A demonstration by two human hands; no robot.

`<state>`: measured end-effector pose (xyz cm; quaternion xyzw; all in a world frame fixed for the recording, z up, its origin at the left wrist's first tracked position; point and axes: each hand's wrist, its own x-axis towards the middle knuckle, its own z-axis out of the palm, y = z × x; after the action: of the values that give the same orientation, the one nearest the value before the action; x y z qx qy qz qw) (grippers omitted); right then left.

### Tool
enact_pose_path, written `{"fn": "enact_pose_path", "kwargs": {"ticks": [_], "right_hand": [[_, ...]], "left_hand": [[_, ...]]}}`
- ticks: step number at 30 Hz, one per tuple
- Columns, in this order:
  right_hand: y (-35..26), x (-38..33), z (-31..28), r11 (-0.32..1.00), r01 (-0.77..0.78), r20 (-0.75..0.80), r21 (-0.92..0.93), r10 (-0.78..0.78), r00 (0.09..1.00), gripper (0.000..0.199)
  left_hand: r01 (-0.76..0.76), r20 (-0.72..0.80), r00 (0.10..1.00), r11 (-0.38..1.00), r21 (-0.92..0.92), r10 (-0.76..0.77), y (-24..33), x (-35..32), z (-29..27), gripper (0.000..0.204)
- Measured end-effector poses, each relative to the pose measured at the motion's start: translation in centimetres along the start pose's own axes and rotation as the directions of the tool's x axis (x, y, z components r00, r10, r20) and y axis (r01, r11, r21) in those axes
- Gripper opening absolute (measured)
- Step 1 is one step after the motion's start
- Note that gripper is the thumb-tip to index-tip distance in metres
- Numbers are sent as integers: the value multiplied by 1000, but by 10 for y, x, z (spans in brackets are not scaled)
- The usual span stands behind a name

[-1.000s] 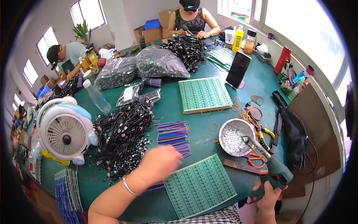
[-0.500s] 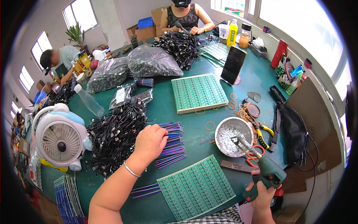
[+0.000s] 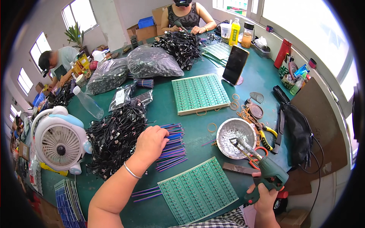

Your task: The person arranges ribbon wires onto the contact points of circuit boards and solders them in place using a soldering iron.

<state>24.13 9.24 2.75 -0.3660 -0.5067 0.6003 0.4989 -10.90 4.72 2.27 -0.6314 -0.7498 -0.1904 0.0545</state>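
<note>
Left hand (image 3: 150, 142) | I am pressing curled fingers onto blue-purple wire bundles (image 3: 173, 148), centre counter (image 3: 197, 125) | right hand (image 3: 264, 197) gripping green soldering gun (image 3: 262, 171), near right | near circuit panel (image 3: 197, 190) appearing untouched, soldering judged unstarted

A green-topped work table (image 3: 213, 110) is carrying everything. Taking the round metal bowl (image 3: 235, 132) as the landmark: a green circuit panel (image 3: 197, 192) is lying below-left of it, another panel (image 3: 199, 93) is sitting above-left, a fan of blue and purple wires (image 3: 173, 146) is spreading to its left, and a heap of black cables (image 3: 114, 138) is lying farther left, beside a white desk fan (image 3: 57, 142).
</note>
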Motion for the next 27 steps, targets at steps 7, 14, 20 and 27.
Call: {"fn": "enact_pose_path", "kwargs": {"ticks": [7, 14, 20, 27], "right_hand": [[1, -4, -6, 1000, -27, -24, 14, 27, 999, 45], [-1, -6, -3, 998, -48, -27, 47, 49, 998, 46], [-5, -4, 0, 998, -46, -34, 37, 47, 998, 46], [-4, -7, -2, 1000, -25, 5, 11, 25, 1000, 44]], "left_hand": [[-7, 134, 991, 998, 65, -2, 5, 12, -5, 12], [36, 316, 947, 998, 55, -52, -1, 25, -8, 11], [64, 395, 916, 998, 27, -69, -11, 33, -4, 12], [-173, 144, 979, 966, 190, 146, 0, 17, -12, 8]]}}
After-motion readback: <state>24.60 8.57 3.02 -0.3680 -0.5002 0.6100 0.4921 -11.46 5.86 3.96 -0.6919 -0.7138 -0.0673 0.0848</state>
